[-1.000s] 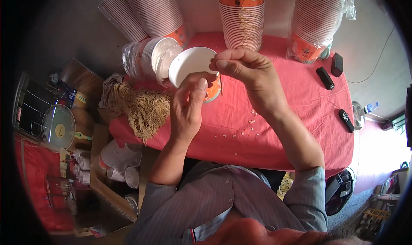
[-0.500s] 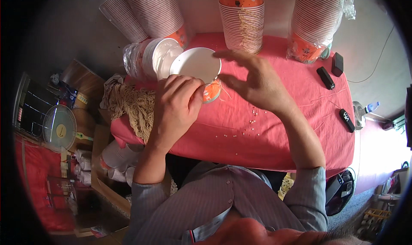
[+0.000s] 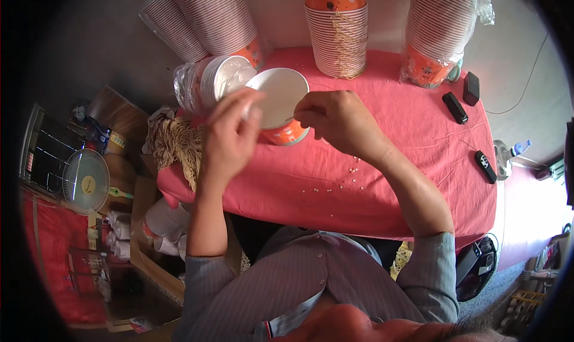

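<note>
Left hand [image 3: 230, 135] gripping paper cup [image 3: 281, 105] rim; right hand [image 3: 338, 122] pinched closed at cup's right edge, on red table [image 3: 418, 162].

Bare hands, striped shirt

Both the left hand [image 3: 230, 140] and the right hand [image 3: 338, 122] are bare, no rings or watch showing past the fingers; behind the wrists, grey-blue pinstriped sleeves are pushed up near the elbows, and the buttoned shirt front carries small pale buttons.
</note>
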Available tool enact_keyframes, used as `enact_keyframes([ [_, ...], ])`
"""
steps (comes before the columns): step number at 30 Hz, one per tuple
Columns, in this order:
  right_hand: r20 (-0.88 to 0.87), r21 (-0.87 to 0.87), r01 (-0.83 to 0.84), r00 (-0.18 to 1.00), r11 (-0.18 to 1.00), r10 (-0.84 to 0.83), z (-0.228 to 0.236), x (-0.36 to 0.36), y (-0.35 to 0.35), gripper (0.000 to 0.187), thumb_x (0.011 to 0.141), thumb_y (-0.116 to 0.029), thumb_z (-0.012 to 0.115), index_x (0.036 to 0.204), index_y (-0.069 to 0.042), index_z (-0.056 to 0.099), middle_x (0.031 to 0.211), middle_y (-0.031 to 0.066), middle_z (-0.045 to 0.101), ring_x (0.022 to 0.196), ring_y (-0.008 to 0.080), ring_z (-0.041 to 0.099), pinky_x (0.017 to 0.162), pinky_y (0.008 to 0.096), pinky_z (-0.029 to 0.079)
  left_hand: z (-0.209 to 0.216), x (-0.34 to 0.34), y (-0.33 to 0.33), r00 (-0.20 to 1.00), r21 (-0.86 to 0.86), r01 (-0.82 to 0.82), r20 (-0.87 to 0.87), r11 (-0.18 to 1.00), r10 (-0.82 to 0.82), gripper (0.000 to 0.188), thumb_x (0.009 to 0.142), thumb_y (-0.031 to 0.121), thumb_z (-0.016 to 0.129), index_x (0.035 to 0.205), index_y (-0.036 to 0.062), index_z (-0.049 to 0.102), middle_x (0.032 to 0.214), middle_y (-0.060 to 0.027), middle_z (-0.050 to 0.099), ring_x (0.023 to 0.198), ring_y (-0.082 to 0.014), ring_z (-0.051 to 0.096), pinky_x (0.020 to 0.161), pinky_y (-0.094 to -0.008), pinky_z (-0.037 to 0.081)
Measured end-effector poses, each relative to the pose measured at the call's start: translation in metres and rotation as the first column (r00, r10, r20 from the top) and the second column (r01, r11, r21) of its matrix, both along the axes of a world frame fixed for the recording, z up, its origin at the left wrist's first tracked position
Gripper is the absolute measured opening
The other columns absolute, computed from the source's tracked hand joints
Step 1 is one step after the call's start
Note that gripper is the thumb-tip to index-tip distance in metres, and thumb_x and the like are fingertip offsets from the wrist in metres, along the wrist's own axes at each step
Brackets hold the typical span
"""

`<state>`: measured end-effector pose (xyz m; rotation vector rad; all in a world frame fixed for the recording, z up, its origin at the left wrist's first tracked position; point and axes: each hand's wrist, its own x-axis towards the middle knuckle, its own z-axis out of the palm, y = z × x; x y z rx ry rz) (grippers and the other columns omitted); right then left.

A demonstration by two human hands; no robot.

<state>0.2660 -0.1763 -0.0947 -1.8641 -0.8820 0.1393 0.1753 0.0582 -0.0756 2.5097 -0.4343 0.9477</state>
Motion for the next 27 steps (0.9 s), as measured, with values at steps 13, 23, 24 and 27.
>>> enact_keyframes([
  [13,-0.223,0.216,0.084,0.974,0.973,-0.034,-0.005,0.017,0.002,0.017,0.103,-0.012,0.071,0.111,0.003,0.075,0.093,0.0051,0.077,0.085,0.0102,0.072,0.081,0.0285,0.060,-0.105,0.021,0.041,0.966,-0.596,-0.187,-0.257,0.781,0.035,0.038,0.105,0.031,0.073,0.128,-0.0001,0.068,0.092,-0.0069,0.072,0.080,-0.0135,0.067,0.070,-0.0280,0.053],
  [23,-0.078,0.116,0.087,0.994,0.989,-0.079,-0.014,0.007,0.012,0.020,0.100,-0.016,0.074,0.109,0.002,0.076,0.096,0.0088,0.080,0.093,0.0153,0.076,0.086,0.0336,0.060,-0.068,0.026,0.024,0.911,-0.684,-0.209,-0.396,0.699,-0.115,0.031,0.108,0.035,0.070,0.106,0.0037,0.071,0.078,0.0012,0.065,0.062,-0.0067,0.056,0.056,-0.0269,0.043],
  [24,-0.077,0.115,0.086,0.994,0.990,-0.077,-0.013,0.006,0.011,0.020,0.100,-0.016,0.074,0.109,0.002,0.076,0.096,0.0088,0.080,0.093,0.0153,0.076,0.086,0.0336,0.060,-0.061,0.030,0.026,0.855,-0.677,-0.263,-0.493,0.688,-0.158,0.029,0.107,0.029,0.071,0.099,0.0013,0.070,0.075,-0.0001,0.065,0.065,-0.0074,0.056,0.060,-0.0290,0.044],
  [27,0.008,0.055,0.073,0.997,0.996,-0.073,-0.012,0.003,0.012,0.023,0.098,-0.019,0.075,0.109,0.000,0.077,0.098,0.0107,0.080,0.094,0.0177,0.077,0.087,0.0364,0.060,-0.068,0.044,0.026,0.856,-0.477,-0.166,-0.504,0.863,-0.114,0.027,0.105,0.024,0.072,0.096,-0.0008,0.068,0.073,-0.0026,0.065,0.067,-0.0101,0.059,0.062,-0.0311,0.047],
])
